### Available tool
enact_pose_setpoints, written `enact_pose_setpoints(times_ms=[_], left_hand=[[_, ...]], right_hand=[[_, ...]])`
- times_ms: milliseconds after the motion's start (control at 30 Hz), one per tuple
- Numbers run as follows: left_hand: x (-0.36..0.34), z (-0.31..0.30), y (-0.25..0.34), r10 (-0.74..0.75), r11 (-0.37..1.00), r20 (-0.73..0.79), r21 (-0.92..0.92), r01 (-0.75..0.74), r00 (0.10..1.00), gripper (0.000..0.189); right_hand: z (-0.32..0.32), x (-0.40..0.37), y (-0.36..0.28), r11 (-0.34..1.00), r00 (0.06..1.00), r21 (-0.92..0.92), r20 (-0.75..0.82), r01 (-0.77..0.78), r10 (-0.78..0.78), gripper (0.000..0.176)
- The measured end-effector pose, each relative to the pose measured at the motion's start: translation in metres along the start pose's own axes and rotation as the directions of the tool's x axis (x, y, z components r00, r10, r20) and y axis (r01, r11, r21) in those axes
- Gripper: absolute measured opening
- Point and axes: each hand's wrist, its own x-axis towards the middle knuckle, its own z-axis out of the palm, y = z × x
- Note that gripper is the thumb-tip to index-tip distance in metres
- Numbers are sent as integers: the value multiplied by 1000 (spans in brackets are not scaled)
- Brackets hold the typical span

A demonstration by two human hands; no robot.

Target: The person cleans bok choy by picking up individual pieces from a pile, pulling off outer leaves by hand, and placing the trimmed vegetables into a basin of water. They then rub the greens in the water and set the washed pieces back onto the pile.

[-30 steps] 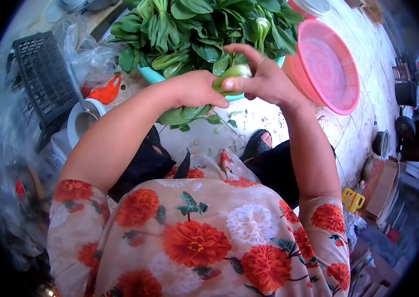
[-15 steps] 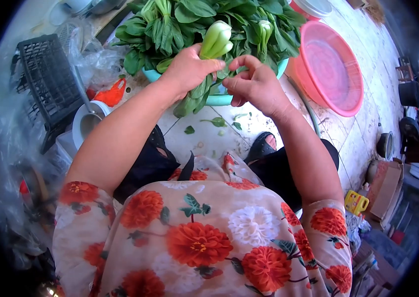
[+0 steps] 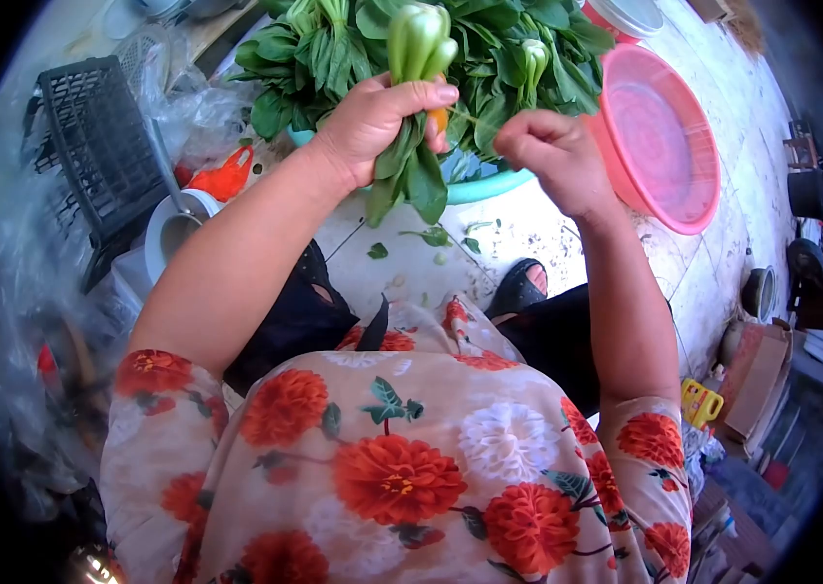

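Bok choy (image 3: 421, 44), its glossy pale-green base up and dark leaves hanging, sits at the near side of the teal basin (image 3: 489, 188), your left hand (image 3: 377, 122) closed around its stalks. Something orange shows by your fingers. Leafy greens (image 3: 567, 73) heap over the basin behind. Your right hand (image 3: 499, 144) is half-curled, thumb and fingertips close together; you can't tell whether they grip anything. Beside it stands a pink basin (image 3: 664, 146), then a yellow container (image 3: 698, 402), its red marking too small to read.

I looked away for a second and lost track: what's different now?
The bok choy has swung so its pale base points away from the body. The right hand has let go of that base and moved right. The left hand still grips the leaves.
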Motion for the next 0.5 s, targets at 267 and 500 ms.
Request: enact_pose_setpoints(times_ms=[267,500], left_hand=[[0,22,-16,141,988,-93,83,-133,986,24],[-9,14,-5,456,671,65,630,-391,887,39]], right_hand=[[8,4,-13,688,936,670,-30,279,-351,27],[16,3,-22,398,973,908,195,-131,-125,64]])
